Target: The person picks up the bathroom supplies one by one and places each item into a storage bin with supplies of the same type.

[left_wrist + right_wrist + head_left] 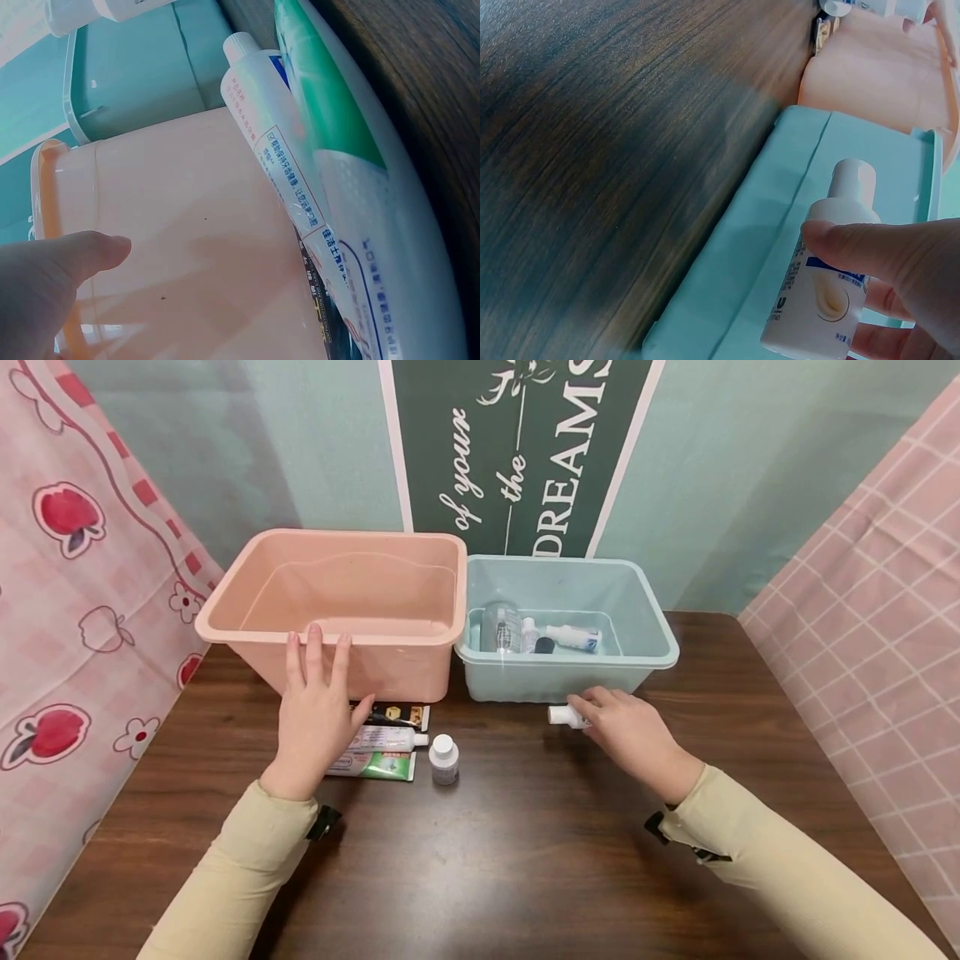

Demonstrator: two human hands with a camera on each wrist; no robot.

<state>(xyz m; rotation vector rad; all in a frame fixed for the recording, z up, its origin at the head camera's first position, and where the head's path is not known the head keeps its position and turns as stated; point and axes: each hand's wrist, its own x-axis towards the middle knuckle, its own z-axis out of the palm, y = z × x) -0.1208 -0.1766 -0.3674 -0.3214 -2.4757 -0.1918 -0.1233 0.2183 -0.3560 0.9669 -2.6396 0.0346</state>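
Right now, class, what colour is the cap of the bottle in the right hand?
The cap is white, clearest in the right wrist view.

We see the left hand (pixel 49 281) at the lower left, its thumb in front of a pink bin (pixel 187 202). Beside the bin we find a white capped tube (pixel 274 150), a green-and-white tube (pixel 352 165) overlapping it, and a sliver of a dark tube (pixel 318 289). Above, we make out a teal bin (pixel 146 71), and to the right, a dark wood-grain table (pixel 442 112).
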